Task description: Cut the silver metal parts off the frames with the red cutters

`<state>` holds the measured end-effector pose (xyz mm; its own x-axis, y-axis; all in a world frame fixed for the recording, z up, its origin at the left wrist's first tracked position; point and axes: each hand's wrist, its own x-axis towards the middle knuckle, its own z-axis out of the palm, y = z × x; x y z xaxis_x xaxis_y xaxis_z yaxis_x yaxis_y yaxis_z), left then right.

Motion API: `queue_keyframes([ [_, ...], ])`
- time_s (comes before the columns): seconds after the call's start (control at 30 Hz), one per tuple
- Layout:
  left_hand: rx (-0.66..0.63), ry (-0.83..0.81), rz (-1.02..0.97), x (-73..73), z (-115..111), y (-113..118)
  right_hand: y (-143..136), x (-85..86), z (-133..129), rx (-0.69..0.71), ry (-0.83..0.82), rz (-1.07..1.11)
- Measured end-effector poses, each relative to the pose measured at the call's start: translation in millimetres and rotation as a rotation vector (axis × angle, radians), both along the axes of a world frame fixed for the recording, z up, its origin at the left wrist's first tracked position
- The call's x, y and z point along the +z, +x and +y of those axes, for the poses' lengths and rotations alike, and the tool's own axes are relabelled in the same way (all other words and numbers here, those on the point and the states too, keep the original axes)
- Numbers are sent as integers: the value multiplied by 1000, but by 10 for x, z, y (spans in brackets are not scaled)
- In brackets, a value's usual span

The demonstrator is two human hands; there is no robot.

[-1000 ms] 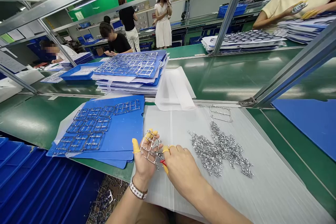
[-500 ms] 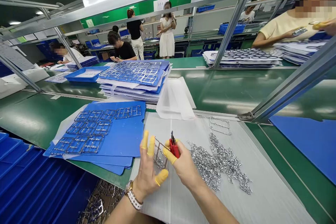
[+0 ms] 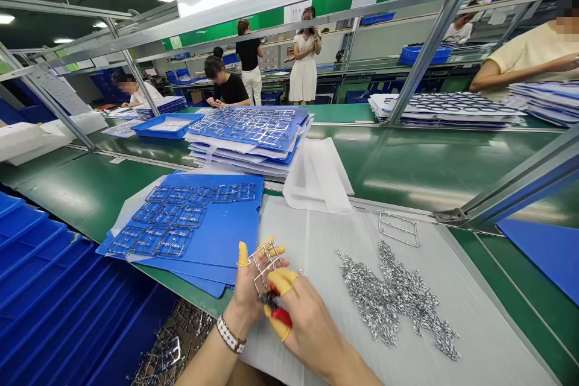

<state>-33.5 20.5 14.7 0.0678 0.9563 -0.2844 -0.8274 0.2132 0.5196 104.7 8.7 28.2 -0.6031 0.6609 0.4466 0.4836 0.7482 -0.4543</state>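
Observation:
My left hand (image 3: pixel 246 292) is turned palm up, with yellow finger cots on its fingertips. It holds a small shiny sprue frame (image 3: pixel 257 270) with thin crossbars and small pieces on it. In my right hand (image 3: pixel 314 316), also wearing yellow cots, are red-handled nippers (image 3: pixel 283 316). Their dark jaws are at the frame's lower edge; whether they touch it I cannot tell. To the right, a heap of small silver pieces (image 3: pixel 368 295) lies on the pale grey sheet (image 3: pixel 325 229). Another sprue frame (image 3: pixel 398 229) rests behind the heap.
Blue boards (image 3: pixel 226 229) on the left carry rows of sprue frames. Behind them stands a tall stack of boards and paper (image 3: pixel 244 157). Sprue scraps (image 3: pixel 174 338) lie below the bench edge, beside blue bins (image 3: pixel 54 301). A metal post (image 3: pixel 511 184) slants at right; several people work beyond.
My left hand has turned palm up under the sprue frame. My right hand has brought the nippers down and left, to the frame's lower edge. The whole view has shifted slightly.

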Motion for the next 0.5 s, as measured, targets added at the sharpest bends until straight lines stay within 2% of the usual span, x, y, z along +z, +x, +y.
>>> queue_keyframes([
  [0.07, 38, 4, 53, -37, -16, 33, 26, 97, 75, -153, -81, -122],
  [0.13, 45, 17, 97, -55, -34, 77, 29, 172, 150, -245, -147, -281],
  [0.23, 47, 45, 138, -52, -56, 135, 7, 216, 215, -258, -195, -413],
  [0.5, 63, 71, 189, -62, -50, 185, -5, 262, 223, -251, -264, -465],
])
